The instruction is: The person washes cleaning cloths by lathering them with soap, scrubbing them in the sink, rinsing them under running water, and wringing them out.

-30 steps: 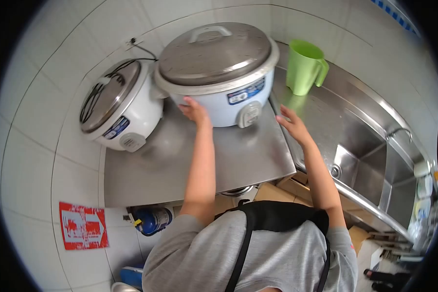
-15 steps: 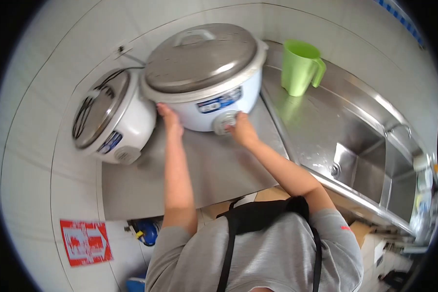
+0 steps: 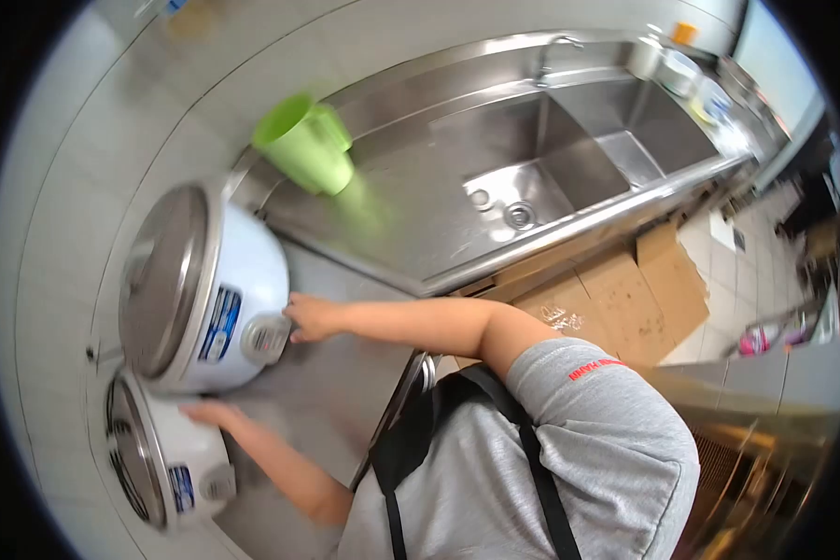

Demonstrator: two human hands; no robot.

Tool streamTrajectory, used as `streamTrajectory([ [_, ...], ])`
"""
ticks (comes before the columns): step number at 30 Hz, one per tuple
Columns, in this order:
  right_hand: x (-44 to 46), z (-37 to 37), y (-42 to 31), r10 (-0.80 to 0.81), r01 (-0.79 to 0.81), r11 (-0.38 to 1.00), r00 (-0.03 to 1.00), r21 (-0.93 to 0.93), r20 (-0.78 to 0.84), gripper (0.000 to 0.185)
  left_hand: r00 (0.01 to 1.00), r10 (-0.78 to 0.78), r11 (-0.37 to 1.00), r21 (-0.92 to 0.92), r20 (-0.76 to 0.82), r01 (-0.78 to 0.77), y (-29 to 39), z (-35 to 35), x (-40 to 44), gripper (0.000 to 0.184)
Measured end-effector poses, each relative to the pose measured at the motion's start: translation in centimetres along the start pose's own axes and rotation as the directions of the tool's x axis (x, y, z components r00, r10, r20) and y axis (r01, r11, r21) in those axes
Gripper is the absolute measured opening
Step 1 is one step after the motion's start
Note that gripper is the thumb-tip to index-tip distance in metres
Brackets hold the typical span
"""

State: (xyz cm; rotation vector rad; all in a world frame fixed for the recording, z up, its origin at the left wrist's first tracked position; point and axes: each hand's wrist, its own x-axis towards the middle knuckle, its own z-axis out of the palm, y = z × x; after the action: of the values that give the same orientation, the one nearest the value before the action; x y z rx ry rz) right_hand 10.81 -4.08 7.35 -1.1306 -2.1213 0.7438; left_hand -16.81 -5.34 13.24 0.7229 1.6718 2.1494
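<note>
The large rice cooker stood on the steel table, its lid on. Its handling looked unfinished: the right hand was at its side by the control panel, fingers drawn narrow, though I couldn't tell whether they gripped. The left hand, blurred and loosely spread, was by the smaller cooker, at the large one's 6 o'clock. How much remained, I couldn't tell. The green jug stood at 1 o'clock, the sink at 2.

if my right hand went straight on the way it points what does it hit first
The larger rice cooker, most likely its side by the control panel. The right hand looks at or very near it; depth is unclear.
</note>
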Motion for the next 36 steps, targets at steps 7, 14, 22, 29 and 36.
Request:
streamTrajectory([
  [7,-18.1,-16.5,7.0,0.216,-0.114,0.938,0.93,0.328,-0.296,0.034,0.848,0.513,0.809,0.254,0.135,-0.53,-1.0,3.6,-11.6,0.044],
  [14,-48.2,-27.7,11.4,0.764,-0.213,0.601,0.437,0.771,-0.475,0.031,0.725,0.424,0.857,0.019,0.543,-0.515,-0.1,15.1,-26.7,0.034],
  [22,-77.6,-29.0,7.1,0.792,-0.197,0.518,-0.257,0.833,-0.553,0.022,0.421,0.328,0.933,-0.222,0.846,-0.283,5.5,25.1,-59.8,0.029],
  [29,-90.5,-28.6,5.5,0.807,-0.163,0.426,-0.375,0.89,-0.456,0.022,-0.081,0.57,0.778,-0.569,0.818,-0.267,10.3,27.8,-84.2,0.019],
  [36,-94.0,-33.8,6.0,0.749,-0.298,0.39,-0.449,0.871,-0.488,0.027,-0.276,0.518,0.82,-0.562,0.809,-0.11,11.9,30.6,-99.7,0.016],
])
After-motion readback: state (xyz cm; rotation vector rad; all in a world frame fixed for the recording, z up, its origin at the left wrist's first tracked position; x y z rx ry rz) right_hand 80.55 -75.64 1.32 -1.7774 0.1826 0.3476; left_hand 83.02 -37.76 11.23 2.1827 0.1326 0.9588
